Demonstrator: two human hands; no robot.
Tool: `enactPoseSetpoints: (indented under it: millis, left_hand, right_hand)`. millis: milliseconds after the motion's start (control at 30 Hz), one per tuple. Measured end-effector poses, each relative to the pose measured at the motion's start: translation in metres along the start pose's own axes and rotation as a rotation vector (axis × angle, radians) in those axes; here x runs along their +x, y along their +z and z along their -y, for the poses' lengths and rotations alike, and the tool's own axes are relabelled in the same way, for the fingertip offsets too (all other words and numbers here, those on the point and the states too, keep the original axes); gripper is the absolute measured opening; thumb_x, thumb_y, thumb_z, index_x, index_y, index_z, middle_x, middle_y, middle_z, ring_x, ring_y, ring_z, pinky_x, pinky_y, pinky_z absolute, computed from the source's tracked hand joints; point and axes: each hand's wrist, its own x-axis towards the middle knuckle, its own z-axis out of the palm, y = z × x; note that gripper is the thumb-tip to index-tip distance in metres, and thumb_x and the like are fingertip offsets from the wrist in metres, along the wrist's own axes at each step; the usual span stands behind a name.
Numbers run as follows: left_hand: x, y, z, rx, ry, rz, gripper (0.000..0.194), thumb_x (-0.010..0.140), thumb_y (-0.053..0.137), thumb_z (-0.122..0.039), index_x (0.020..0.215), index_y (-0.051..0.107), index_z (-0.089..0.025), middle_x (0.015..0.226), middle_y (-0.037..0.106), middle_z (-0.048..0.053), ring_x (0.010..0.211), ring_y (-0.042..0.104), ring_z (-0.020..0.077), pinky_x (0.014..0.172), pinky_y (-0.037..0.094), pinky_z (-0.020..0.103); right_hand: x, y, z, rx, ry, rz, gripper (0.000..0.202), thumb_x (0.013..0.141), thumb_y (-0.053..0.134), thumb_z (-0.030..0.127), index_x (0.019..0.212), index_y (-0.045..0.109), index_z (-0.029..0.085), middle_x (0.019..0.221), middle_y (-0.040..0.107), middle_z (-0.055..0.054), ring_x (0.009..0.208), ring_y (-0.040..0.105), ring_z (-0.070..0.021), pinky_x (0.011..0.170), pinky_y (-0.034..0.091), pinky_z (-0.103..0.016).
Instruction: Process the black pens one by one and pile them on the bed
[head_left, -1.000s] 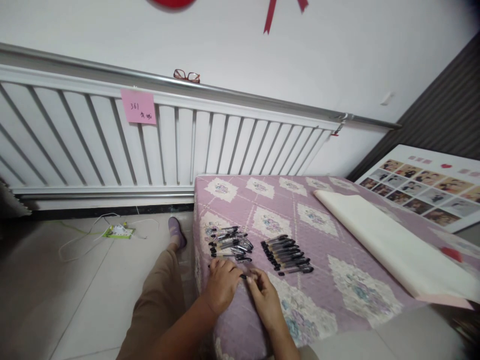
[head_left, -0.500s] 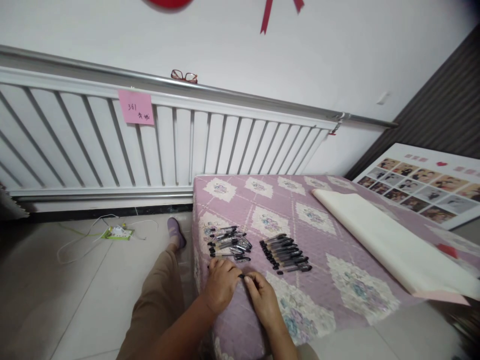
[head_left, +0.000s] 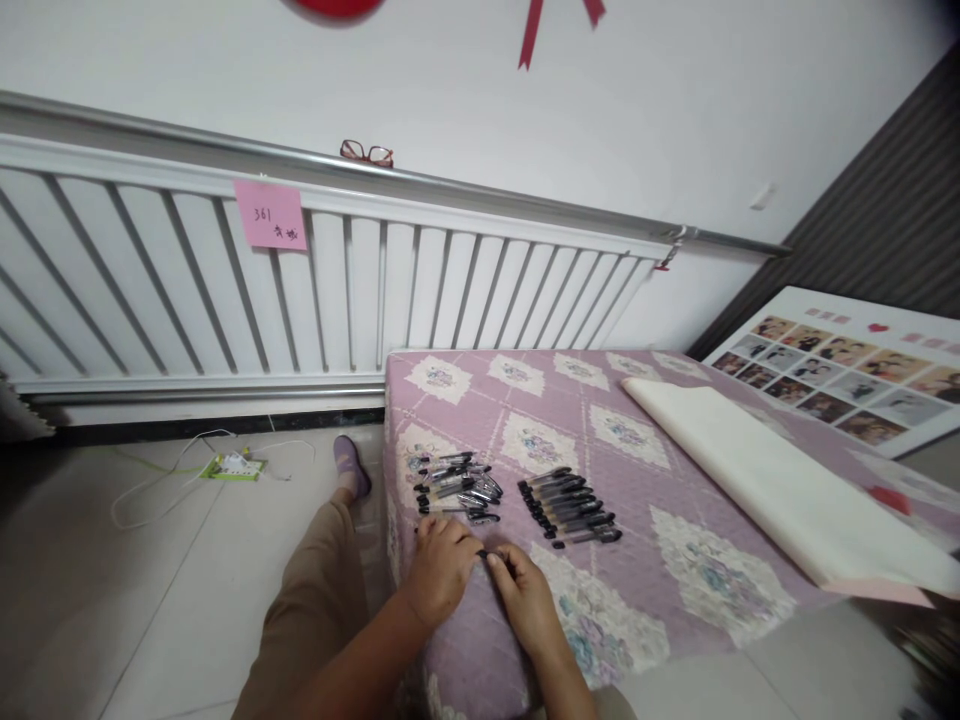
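Note:
My left hand (head_left: 441, 562) is closed around a pen, most of which its fingers hide. A short black end of that pen (head_left: 482, 553) shows between my two hands. My right hand (head_left: 523, 590) pinches this black end between thumb and fingers. Just beyond my left hand lies a loose pile of black-capped clear pens (head_left: 459, 488). To the right of the pile, more pens (head_left: 574, 508) lie side by side in a slanting row. All of them rest on the purple floral bedspread (head_left: 487, 650).
A large cream sheet, partly rolled (head_left: 750, 470), lies across the bedspread at right. Beyond the bed stands a white radiator (head_left: 442, 290) with a pink note (head_left: 271, 215). A green-edged power strip (head_left: 238, 467) with cables is on the floor at left, near my slippered foot (head_left: 351, 468).
Both hands stay in almost the same place on the pen. The view has shifted very slightly; the pile and the row of pens look unchanged.

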Motion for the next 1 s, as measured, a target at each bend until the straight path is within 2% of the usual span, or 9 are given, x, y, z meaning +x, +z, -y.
enactPoseSetpoints:
  millis: [200,300,400,600,900,1000]
  left_hand:
    - [0.0,0.001,0.001,-0.019,0.005,-0.001,0.016,0.093,0.05,-0.027,0.098,0.065,-0.029,0.096,0.061,0.0,0.099,0.049,0.0194,0.096,0.025,0.04]
    - [0.0,0.002,0.002,-0.023,0.007,0.0,0.017,0.093,0.05,-0.027,0.102,0.064,-0.029,0.098,0.061,0.001,0.1,0.048,0.0199,0.096,0.026,0.041]
    - [0.0,0.002,0.002,-0.025,0.002,0.006,0.018,0.094,0.049,-0.028,0.103,0.064,-0.029,0.099,0.061,0.001,0.101,0.049,0.0203,0.095,0.026,0.041]
    - [0.0,0.001,0.001,-0.036,0.004,-0.009,0.015,0.093,0.052,-0.027,0.099,0.065,-0.031,0.097,0.062,-0.002,0.099,0.05,0.0189,0.095,0.026,0.04]
    - [0.001,0.0,0.001,-0.014,-0.006,0.029,0.018,0.094,0.049,-0.029,0.096,0.067,-0.029,0.095,0.063,0.0,0.098,0.051,0.0194,0.095,0.026,0.04]
    - [0.001,-0.001,0.001,-0.021,-0.002,0.023,0.018,0.093,0.049,-0.028,0.101,0.065,-0.031,0.097,0.064,0.0,0.099,0.051,0.0193,0.096,0.027,0.04]
  right_hand:
    - [0.0,0.001,0.001,-0.045,-0.003,-0.02,0.031,0.085,0.051,0.045,0.07,0.063,0.021,0.067,0.063,-0.001,0.066,0.058,-0.0183,0.063,0.046,-0.027]
    - [0.0,0.002,-0.004,0.032,0.013,-0.051,0.026,0.083,0.055,0.044,0.085,0.066,0.02,0.076,0.067,-0.003,0.072,0.061,-0.0194,0.068,0.049,-0.029]
    - [0.0,0.001,-0.008,0.12,0.045,-0.069,0.032,0.077,0.062,0.042,0.099,0.064,0.019,0.084,0.07,-0.004,0.076,0.063,-0.0202,0.072,0.051,-0.031]
    - [0.0,-0.001,-0.002,0.131,0.037,0.018,0.022,0.081,0.058,0.041,0.085,0.066,0.021,0.081,0.069,-0.004,0.079,0.064,-0.0204,0.074,0.05,-0.03]
    - [0.0,-0.001,0.0,-0.016,-0.006,-0.008,0.028,0.084,0.053,0.045,0.076,0.065,0.021,0.072,0.066,-0.002,0.07,0.06,-0.0188,0.066,0.048,-0.028]
    - [0.0,0.0,-0.001,-0.035,-0.003,-0.032,0.03,0.086,0.05,0.046,0.074,0.063,0.022,0.071,0.065,-0.002,0.069,0.059,-0.0192,0.066,0.047,-0.028]
